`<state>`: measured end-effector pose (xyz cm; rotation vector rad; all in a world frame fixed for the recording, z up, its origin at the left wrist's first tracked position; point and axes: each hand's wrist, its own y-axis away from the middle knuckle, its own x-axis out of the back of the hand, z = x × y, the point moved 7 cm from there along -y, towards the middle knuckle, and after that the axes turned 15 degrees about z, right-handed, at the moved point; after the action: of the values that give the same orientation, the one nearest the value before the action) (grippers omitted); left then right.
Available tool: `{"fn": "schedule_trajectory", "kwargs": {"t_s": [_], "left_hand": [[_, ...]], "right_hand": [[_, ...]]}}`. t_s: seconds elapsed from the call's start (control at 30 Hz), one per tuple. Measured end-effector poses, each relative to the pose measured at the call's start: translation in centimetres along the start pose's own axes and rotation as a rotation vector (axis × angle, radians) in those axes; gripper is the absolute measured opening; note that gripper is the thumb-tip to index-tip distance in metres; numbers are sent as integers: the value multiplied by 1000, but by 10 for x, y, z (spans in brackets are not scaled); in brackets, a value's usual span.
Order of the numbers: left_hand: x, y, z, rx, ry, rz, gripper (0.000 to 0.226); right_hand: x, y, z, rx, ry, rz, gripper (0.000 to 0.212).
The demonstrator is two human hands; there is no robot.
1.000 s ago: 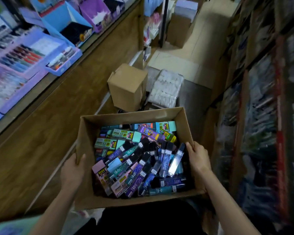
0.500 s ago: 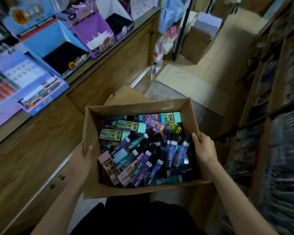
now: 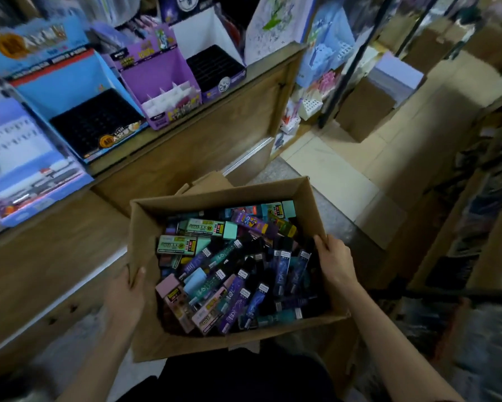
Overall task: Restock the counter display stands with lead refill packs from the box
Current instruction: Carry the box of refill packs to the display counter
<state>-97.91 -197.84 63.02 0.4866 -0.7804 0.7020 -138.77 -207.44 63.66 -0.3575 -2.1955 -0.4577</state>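
I carry an open cardboard box (image 3: 145, 227) in front of my body, full of lead refill packs (image 3: 232, 265) in purple, teal, pink and black. My left hand (image 3: 126, 294) grips the box's left wall, thumb over the rim. My right hand (image 3: 335, 262) grips the right wall the same way. On the wooden counter (image 3: 186, 146) to the left stand a blue display stand (image 3: 78, 94) with a black slotted tray, a purple display stand (image 3: 159, 79) with white dividers, and a white-backed stand (image 3: 212, 59) with a black tray.
A pale blue display with pens (image 3: 26, 169) sits at the counter's left. Brown cartons (image 3: 365, 111) stand on the tiled aisle floor ahead. Stocked shelves (image 3: 475, 227) line the right side. Another carton's flaps (image 3: 206, 181) show just behind the box.
The box has risen with both hands still on its walls, and the view has swung up towards the counter, bringing the blue, purple and white stands closer.
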Motion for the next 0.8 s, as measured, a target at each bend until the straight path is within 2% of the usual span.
{"fn": "schedule_trajectory", "kwargs": {"t_s": [0.17,0.27,0.4,0.57,0.8], "left_hand": [[1,30,-24,222,-36,120,33],[-1,38,-30,297,-37,181,28],[-1,29,-37,329,-14,222,25],[5,3,-48,355,14,186,26],[19,-31,-44,380,60,199,28]], "right_hand": [[-20,-43,-33,168,55,-138,20],[-38,-61,-54,245,142,-182,20],[-66,-75,-82,307,177,-217,25],[-89,-82,-123,378,235,-227,26],[-99,-89,-172,403,182,-274,31]]}}
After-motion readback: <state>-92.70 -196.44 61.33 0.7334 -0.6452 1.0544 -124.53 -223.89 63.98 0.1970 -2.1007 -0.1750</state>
